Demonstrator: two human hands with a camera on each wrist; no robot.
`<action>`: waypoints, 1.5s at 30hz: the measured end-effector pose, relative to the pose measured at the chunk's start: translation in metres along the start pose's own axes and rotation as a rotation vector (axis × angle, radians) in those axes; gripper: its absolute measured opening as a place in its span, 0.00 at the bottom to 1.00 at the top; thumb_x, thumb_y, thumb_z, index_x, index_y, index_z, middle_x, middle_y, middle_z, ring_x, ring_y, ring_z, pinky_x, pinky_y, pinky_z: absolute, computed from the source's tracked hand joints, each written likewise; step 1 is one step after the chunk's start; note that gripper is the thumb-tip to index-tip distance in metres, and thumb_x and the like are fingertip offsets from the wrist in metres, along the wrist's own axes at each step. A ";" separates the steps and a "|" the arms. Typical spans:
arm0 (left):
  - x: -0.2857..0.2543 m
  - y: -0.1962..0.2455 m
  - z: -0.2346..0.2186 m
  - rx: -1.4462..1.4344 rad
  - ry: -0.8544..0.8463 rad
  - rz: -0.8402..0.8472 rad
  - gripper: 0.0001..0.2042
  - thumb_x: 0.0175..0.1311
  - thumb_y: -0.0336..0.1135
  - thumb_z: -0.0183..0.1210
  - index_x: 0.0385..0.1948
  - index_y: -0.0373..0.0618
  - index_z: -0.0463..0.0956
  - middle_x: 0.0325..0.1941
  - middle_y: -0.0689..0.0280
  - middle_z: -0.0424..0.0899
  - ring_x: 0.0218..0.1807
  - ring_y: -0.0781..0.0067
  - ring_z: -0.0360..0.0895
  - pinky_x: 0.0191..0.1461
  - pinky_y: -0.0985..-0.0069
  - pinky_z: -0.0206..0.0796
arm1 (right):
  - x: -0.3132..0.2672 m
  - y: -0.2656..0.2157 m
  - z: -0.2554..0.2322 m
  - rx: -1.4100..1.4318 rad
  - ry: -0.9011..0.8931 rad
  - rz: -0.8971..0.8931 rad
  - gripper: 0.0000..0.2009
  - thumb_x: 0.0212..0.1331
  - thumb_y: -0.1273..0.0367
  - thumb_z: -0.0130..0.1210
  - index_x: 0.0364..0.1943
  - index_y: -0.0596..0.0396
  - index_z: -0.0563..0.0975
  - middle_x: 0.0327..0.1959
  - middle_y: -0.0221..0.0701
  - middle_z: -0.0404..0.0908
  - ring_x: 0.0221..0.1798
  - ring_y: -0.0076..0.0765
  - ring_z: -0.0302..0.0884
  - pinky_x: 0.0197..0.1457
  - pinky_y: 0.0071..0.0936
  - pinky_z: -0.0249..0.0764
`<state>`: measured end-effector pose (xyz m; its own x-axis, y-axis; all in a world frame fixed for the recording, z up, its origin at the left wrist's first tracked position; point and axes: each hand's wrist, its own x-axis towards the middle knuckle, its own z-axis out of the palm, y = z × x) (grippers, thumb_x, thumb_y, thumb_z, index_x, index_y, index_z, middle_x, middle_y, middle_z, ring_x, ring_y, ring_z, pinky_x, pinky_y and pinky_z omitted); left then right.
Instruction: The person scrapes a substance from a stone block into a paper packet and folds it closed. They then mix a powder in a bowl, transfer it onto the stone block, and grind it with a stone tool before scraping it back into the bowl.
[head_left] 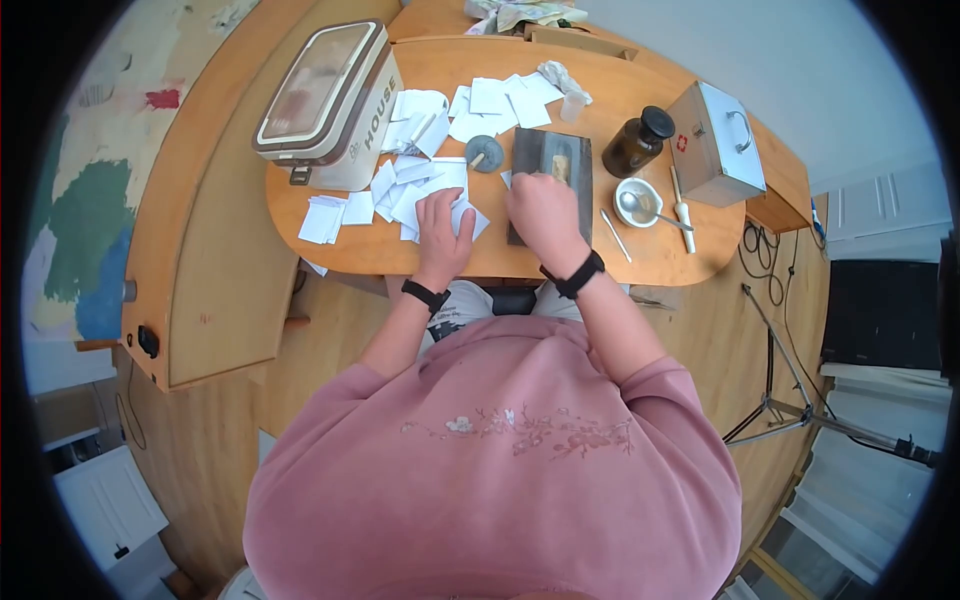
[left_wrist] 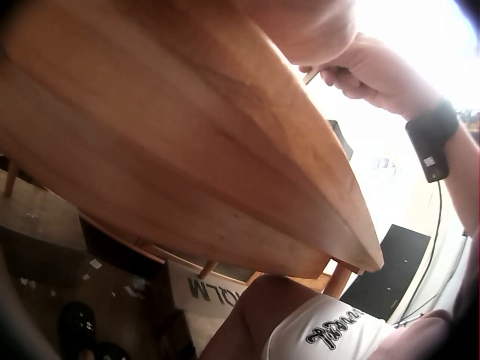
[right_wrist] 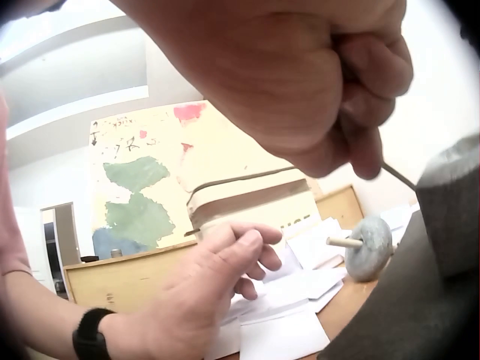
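Note:
My right hand (head_left: 548, 222) grips a thin rod-like handle (right_wrist: 398, 175) over a dark stone slab (head_left: 584, 205) with a long grinding trough. Powder of a pale tan colour (head_left: 561, 168) lies in the trough. The handle's far end meets the trough's raised edge in the right wrist view; whether it is a spatula or a spoon I cannot tell. My left hand (head_left: 440, 238), fingers loosely bent and holding nothing, is over white paper slips (head_left: 425, 180) left of the slab. Behind it stands a grey stone wheel (right_wrist: 369, 251) with a wooden axle.
A lidded box marked HOUSE (head_left: 372, 130) stands back left. Right of the slab are a brown glass jar (head_left: 636, 148), a white bowl (head_left: 624, 207) with a metal spoon, a white stick (head_left: 684, 215) and a metal first-aid box (head_left: 722, 165). A small plastic cup (head_left: 573, 107) stands behind.

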<state>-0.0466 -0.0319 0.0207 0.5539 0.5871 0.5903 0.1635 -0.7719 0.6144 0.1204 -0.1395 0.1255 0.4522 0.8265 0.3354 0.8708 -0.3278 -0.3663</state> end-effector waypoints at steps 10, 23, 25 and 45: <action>0.003 -0.002 0.000 -0.001 -0.005 0.003 0.18 0.81 0.35 0.61 0.65 0.36 0.76 0.61 0.50 0.83 0.64 0.46 0.75 0.72 0.54 0.62 | 0.034 0.013 0.023 0.136 -0.029 -0.009 0.11 0.66 0.69 0.63 0.28 0.62 0.85 0.32 0.53 0.88 0.37 0.65 0.90 0.44 0.56 0.86; 0.002 0.001 -0.001 0.006 -0.017 -0.007 0.18 0.81 0.34 0.60 0.65 0.36 0.77 0.61 0.50 0.83 0.63 0.46 0.74 0.72 0.54 0.63 | 0.074 0.048 0.010 0.151 0.053 0.230 0.10 0.68 0.69 0.61 0.34 0.59 0.89 0.35 0.53 0.89 0.41 0.65 0.90 0.47 0.56 0.86; 0.002 0.002 -0.001 -0.012 -0.035 -0.041 0.18 0.80 0.36 0.62 0.64 0.36 0.77 0.63 0.49 0.83 0.65 0.42 0.74 0.74 0.51 0.63 | 0.080 0.063 0.006 0.206 0.017 0.192 0.10 0.69 0.68 0.61 0.37 0.58 0.90 0.36 0.53 0.89 0.42 0.65 0.90 0.48 0.54 0.86; 0.004 -0.002 0.002 0.022 -0.050 -0.018 0.18 0.79 0.35 0.62 0.64 0.36 0.77 0.61 0.49 0.83 0.65 0.43 0.74 0.73 0.51 0.63 | -0.022 0.126 -0.006 0.261 0.410 0.365 0.10 0.76 0.68 0.63 0.48 0.60 0.90 0.31 0.52 0.89 0.34 0.58 0.90 0.39 0.45 0.83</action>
<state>-0.0427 -0.0286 0.0213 0.5907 0.5885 0.5520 0.1915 -0.7669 0.6126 0.2212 -0.2017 0.0772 0.7954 0.4210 0.4361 0.5929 -0.3911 -0.7039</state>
